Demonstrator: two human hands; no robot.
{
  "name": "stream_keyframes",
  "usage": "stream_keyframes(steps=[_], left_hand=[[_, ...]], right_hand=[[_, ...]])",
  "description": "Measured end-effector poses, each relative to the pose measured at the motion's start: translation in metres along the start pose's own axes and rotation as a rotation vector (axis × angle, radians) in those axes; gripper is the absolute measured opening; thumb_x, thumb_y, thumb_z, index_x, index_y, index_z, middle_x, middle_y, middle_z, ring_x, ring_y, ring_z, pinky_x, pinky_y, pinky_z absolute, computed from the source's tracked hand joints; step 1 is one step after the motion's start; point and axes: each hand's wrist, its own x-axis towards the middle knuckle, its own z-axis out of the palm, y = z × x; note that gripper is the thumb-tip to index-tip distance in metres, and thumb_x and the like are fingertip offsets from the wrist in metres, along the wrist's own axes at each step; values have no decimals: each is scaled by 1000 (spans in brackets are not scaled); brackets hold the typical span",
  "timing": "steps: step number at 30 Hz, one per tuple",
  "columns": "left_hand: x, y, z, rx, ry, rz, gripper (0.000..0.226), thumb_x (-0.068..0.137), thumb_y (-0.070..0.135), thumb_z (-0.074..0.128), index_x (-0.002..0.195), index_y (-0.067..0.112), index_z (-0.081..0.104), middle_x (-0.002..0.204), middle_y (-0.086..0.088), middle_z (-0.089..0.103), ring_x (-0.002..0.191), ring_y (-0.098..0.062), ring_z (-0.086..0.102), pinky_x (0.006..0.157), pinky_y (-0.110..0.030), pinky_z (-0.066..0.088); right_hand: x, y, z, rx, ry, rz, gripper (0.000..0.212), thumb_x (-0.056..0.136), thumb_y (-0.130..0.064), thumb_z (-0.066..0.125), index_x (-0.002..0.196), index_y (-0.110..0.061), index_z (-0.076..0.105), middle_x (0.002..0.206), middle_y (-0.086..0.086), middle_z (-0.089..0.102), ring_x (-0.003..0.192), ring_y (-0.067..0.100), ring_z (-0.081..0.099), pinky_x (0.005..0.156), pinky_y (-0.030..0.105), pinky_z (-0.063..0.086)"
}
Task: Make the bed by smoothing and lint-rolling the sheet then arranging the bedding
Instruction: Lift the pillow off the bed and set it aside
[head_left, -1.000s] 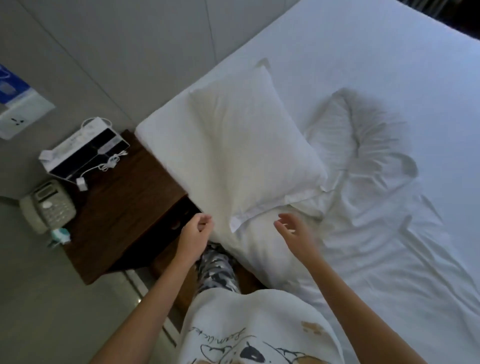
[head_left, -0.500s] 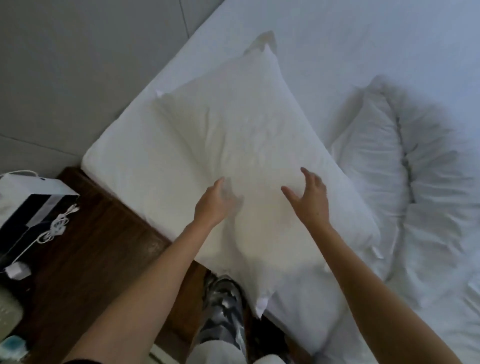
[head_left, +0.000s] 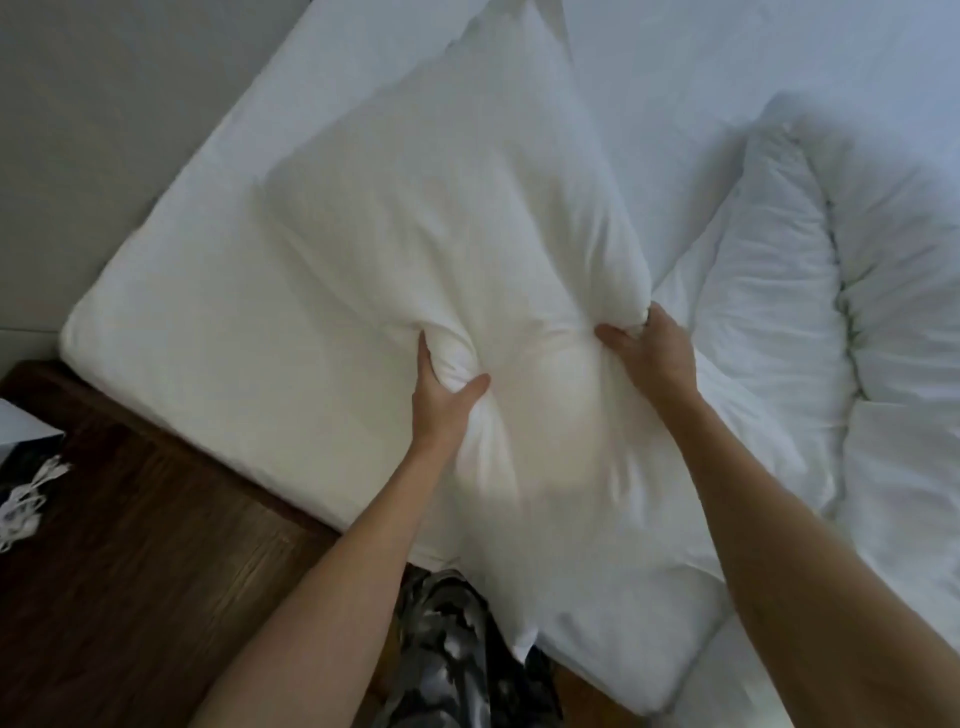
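A big white pillow (head_left: 441, 218) lies at the near corner of the bed, on the white sheet (head_left: 675, 67). My left hand (head_left: 444, 392) grips a bunched fold of its near left part, thumb and fingers dug into the fabric. My right hand (head_left: 649, 353) grips the pillow's right edge, its fingertips buried in the cloth. A crumpled white duvet (head_left: 841, 312) lies to the right of the pillow and reaches toward the near right.
A dark wooden bedside table (head_left: 130, 545) stands at the near left, against the mattress corner (head_left: 104, 332). A white coiled cable (head_left: 26, 499) and a box edge (head_left: 21, 426) sit at its left. The grey wall (head_left: 104, 104) runs behind the bed. My patterned trouser leg (head_left: 447, 649) is below.
My hands rose from beside the bed onto the pillow, then closed on it, bunching the fabric. The view moved in closer over the pillow.
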Motion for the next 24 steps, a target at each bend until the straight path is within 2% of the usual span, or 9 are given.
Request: stream_keyframes(steps=[4, 7, 10, 15, 18, 20, 22, 24], left_hand=[[-53, 14, -28, -52, -3, 72, 94, 72, 24, 81, 151, 22, 29, 144, 1, 48, 128, -18, 49, 111, -42, 39], [-106, 30, -46, -40, -48, 154, 89, 75, 18, 79, 151, 20, 31, 145, 2, 47, 130, -18, 47, 113, -43, 36], [-168, 42, -51, 3, -160, 243, 89, 76, 21, 78, 151, 24, 30, 142, 4, 50, 128, -17, 49, 111, -43, 38], [-284, 54, -22, 63, -342, 423, 87, 80, 14, 77, 151, 27, 29, 136, 9, 54, 120, -8, 55, 102, -28, 46], [-358, 54, 5, 122, -445, 554, 86, 80, 12, 77, 150, 26, 30, 136, 13, 52, 114, 7, 54, 96, -15, 45], [-410, 48, 27, 179, -519, 622, 86, 80, 12, 77, 150, 24, 29, 134, 14, 51, 106, 17, 53, 86, -3, 43], [-464, 36, 51, 235, -596, 680, 86, 80, 12, 77, 151, 21, 29, 136, 11, 49, 107, 7, 54, 82, 2, 40], [-517, 16, 81, 279, -682, 729, 86, 80, 9, 77, 150, 16, 29, 136, 9, 48, 108, 6, 50, 79, 4, 38]], right_hand=[[-69, 3, -28, 226, 41, 29, 39, 73, -46, 71, 95, -14, 65, 84, 5, 68, 79, 28, 64, 72, 43, 54], [-136, 19, -48, 377, 101, 45, 26, 76, -36, 74, 89, -16, 65, 80, 4, 69, 76, 26, 65, 67, 39, 53], [-205, 53, -72, 519, 194, 98, 27, 75, -35, 74, 91, -14, 69, 80, 1, 70, 75, 21, 65, 68, 37, 52], [-322, 130, -127, 720, 402, 122, 16, 77, -25, 77, 85, -14, 69, 70, -8, 66, 62, 7, 60, 58, 24, 49], [-400, 184, -159, 822, 554, 126, 15, 78, -21, 77, 90, -20, 68, 80, -4, 69, 72, 10, 64, 65, 22, 51], [-457, 224, -174, 899, 648, 128, 21, 79, -19, 78, 98, -21, 68, 87, -7, 69, 76, 5, 65, 69, 14, 51], [-516, 268, -183, 936, 745, 164, 24, 79, -19, 78, 100, -19, 68, 87, -11, 67, 75, 2, 64, 68, 8, 48], [-572, 315, -188, 967, 843, 241, 23, 78, -22, 79, 97, -19, 66, 84, -14, 65, 74, -2, 61, 65, 4, 46]])
